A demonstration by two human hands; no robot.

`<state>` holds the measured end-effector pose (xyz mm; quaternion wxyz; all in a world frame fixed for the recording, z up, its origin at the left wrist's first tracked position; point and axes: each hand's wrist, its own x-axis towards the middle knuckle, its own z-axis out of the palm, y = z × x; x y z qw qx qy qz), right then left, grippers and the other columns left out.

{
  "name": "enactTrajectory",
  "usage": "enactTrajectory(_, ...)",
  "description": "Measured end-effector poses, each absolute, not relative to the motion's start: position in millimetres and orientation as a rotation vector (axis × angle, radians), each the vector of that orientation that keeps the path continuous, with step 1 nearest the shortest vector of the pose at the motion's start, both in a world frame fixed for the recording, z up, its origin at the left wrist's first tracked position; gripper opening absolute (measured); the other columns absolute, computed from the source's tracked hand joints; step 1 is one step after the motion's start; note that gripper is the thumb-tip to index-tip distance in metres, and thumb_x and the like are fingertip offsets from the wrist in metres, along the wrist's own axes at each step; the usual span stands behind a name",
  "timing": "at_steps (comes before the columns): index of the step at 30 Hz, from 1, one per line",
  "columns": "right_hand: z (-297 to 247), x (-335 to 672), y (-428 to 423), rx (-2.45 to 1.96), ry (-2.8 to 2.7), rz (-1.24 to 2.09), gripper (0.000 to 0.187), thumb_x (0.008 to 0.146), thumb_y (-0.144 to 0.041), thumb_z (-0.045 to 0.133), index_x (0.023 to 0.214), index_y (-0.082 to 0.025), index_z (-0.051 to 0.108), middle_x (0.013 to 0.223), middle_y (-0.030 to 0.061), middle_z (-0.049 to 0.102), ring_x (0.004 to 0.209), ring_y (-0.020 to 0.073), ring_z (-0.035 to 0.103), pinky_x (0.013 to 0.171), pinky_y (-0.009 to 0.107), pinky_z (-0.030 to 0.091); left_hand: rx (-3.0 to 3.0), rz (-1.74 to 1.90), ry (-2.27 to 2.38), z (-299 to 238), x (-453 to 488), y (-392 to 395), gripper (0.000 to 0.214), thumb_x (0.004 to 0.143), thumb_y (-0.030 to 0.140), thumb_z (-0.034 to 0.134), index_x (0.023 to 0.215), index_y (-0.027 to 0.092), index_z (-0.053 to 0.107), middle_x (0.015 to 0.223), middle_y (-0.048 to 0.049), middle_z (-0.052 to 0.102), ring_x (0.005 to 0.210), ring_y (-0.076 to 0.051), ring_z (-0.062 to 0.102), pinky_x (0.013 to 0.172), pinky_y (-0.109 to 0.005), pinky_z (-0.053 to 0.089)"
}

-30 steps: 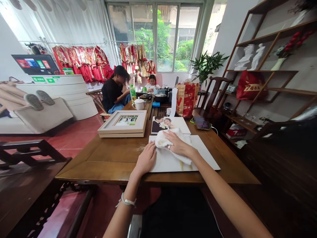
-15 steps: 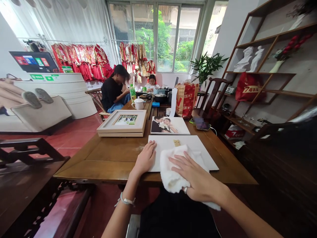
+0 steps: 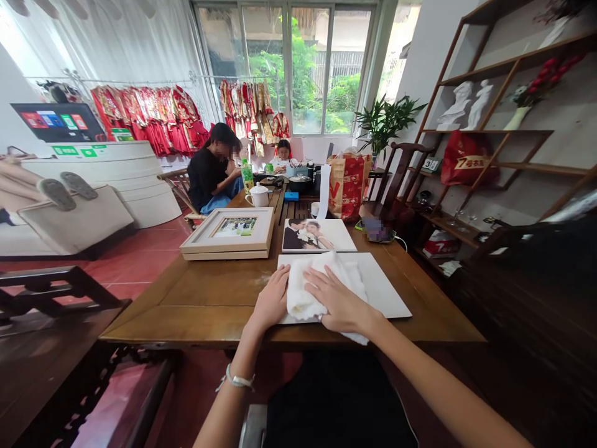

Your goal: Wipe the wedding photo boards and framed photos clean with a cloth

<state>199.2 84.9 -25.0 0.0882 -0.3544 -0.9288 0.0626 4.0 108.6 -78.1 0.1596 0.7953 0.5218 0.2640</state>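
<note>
A white board (image 3: 382, 289) lies flat on the wooden table (image 3: 209, 305) in front of me. My right hand (image 3: 338, 302) presses a white cloth (image 3: 303, 292) onto the board, fingers stretched flat over it. My left hand (image 3: 270, 305) rests flat at the board's left edge, fingers open, touching the cloth's side. Behind the board lies a printed portrait photo (image 3: 317, 235), and to its left a stack of pale wooden picture frames (image 3: 231, 233).
A phone (image 3: 379, 231) on a cable lies right of the photo. A red bag (image 3: 349, 185), a teapot (image 3: 259, 196) and dishes crowd the far table, where two people sit. Dark chairs (image 3: 51, 298) stand left, shelves (image 3: 489, 149) right.
My right hand pulled the cloth down off the board's near edge, then pushed it back up onto the board's left half. My left hand stayed at the board's left edge.
</note>
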Motion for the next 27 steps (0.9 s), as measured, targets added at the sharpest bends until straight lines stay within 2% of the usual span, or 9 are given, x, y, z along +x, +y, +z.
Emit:
enactTrajectory(5,-31,230,52,-0.846,-2.831,0.221,0.061,0.050,-0.013,0.048,0.111,-0.011,0.052,0.146,0.0168,0.031,0.138,0.0262,0.015,0.112,0.047,0.004,2.260,0.744,1.553,-78,6,108,0.041,0.091,0.017,0.030,0.129,0.012,0.045,0.142,-0.0113,0.040,0.137,-0.020,0.028,0.113,-0.040,0.026)
enactTrajectory(8,-34,253,44,-0.800,-2.786,0.236,0.069,0.046,-0.012,0.044,0.115,-0.013,0.049,0.146,0.0119,0.034,0.138,0.0245,0.016,0.113,0.049,0.004,2.263,0.753,1.562,-79,6,108,0.041,0.090,0.017,0.032,0.128,0.013,0.046,0.142,-0.0101,0.041,0.137,-0.020,0.027,0.113,-0.040,0.025)
enactTrajectory(11,-36,270,39,-0.810,-2.712,0.266,0.080,0.051,-0.011,0.042,0.131,-0.017,0.038,0.145,0.0077,0.036,0.137,0.0237,0.021,0.112,0.049,0.011,2.251,0.756,1.566,-79,6,107,0.041,0.090,0.019,0.033,0.128,0.013,0.046,0.142,-0.0106,0.041,0.137,-0.020,0.027,0.114,-0.040,0.024)
enactTrajectory(14,-38,284,32,-0.965,-2.622,0.256,0.081,0.059,-0.011,0.043,0.139,-0.020,0.031,0.144,0.0082,0.037,0.135,0.0249,0.026,0.110,0.050,0.019,2.250,0.759,1.569,-80,6,107,0.041,0.090,0.019,0.033,0.128,0.013,0.046,0.143,-0.0102,0.040,0.137,-0.020,0.027,0.114,-0.040,0.024)
enactTrajectory(19,-49,314,35,-1.204,-2.472,0.172,0.080,0.058,-0.008,0.041,0.137,-0.021,0.035,0.140,0.0090,0.042,0.132,0.0254,0.033,0.110,0.052,0.021,2.254,0.802,1.562,-82,6,108,0.040,0.089,0.020,0.035,0.126,0.016,0.048,0.141,-0.0084,0.043,0.136,-0.020,0.029,0.113,-0.040,0.025)
enactTrajectory(21,-56,327,50,-1.283,-2.391,0.144,0.074,0.060,-0.008,0.041,0.133,-0.020,0.040,0.137,0.0102,0.046,0.130,0.0255,0.036,0.110,0.051,0.021,2.262,0.814,1.556,-82,6,109,0.039,0.089,0.020,0.035,0.126,0.017,0.048,0.141,-0.0080,0.043,0.136,-0.020,0.029,0.113,-0.040,0.025)
enactTrajectory(24,-61,339,83,-1.327,-2.289,0.179,0.057,0.071,-0.014,0.042,0.128,-0.020,0.045,0.133,0.0118,0.048,0.129,0.0263,0.037,0.108,0.051,0.026,2.272,0.786,1.562,-82,5,109,0.040,0.089,0.019,0.034,0.127,0.015,0.047,0.142,-0.0093,0.042,0.137,-0.020,0.028,0.113,-0.040,0.025)
enactTrajectory(27,-61,338,113,-1.305,-2.264,0.232,0.049,0.080,-0.023,0.040,0.129,-0.019,0.043,0.137,0.0119,0.045,0.134,0.0251,0.028,0.110,0.050,0.023,2.282,0.782,1.556,-82,5,109,0.040,0.090,0.019,0.034,0.127,0.016,0.047,0.142,-0.0088,0.042,0.137,-0.020,0.029,0.113,-0.041,0.025)
